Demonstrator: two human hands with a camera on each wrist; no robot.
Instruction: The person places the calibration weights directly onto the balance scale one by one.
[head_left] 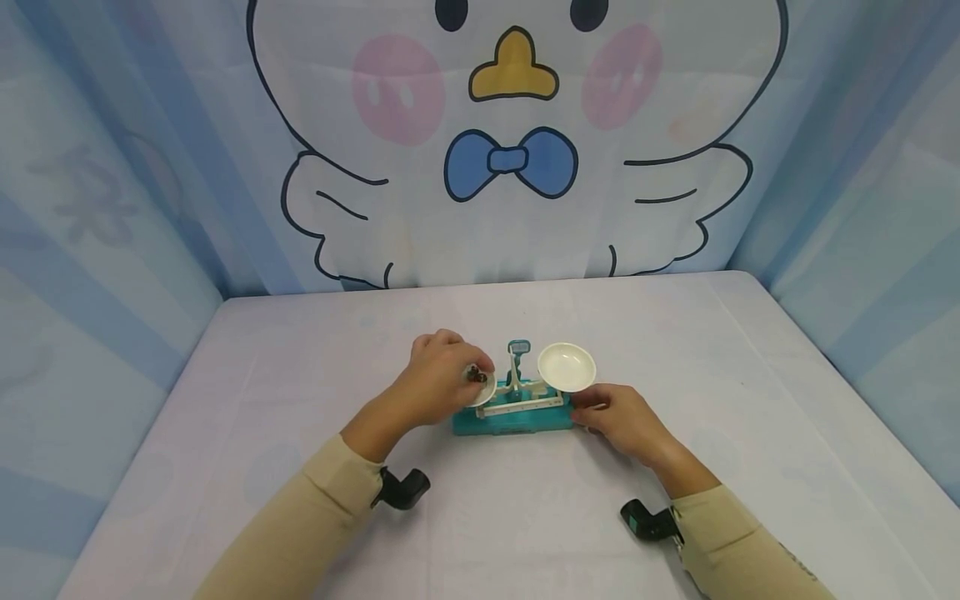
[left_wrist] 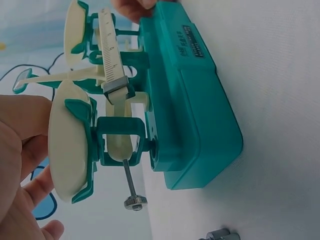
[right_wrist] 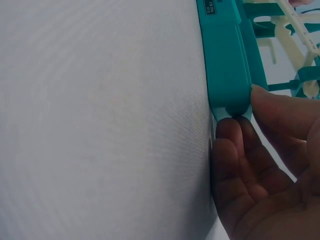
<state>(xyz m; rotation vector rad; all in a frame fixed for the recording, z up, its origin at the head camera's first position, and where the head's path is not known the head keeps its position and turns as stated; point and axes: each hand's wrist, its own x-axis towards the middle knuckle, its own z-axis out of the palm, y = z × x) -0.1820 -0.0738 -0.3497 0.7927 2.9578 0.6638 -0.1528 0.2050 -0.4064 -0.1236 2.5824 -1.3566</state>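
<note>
Pinching the balance scale (head_left: 513, 423) at one end in the fingers of the right hand (head_left: 618, 419); curving the left hand (head_left: 438, 379) over a pan (left_wrist: 68, 145), cannot tell if grasping; best steady that end, touch lightly.

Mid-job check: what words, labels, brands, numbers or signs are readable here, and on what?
None reads clearly enough to quote.
Teal base: dark label and adjacent print, too small and blurred.
White scale beam: tick marks show; numbers too small to read.
Upright plate: any markings too small.
Right sleeve: dark lettering-like marks, too blurred.
</note>
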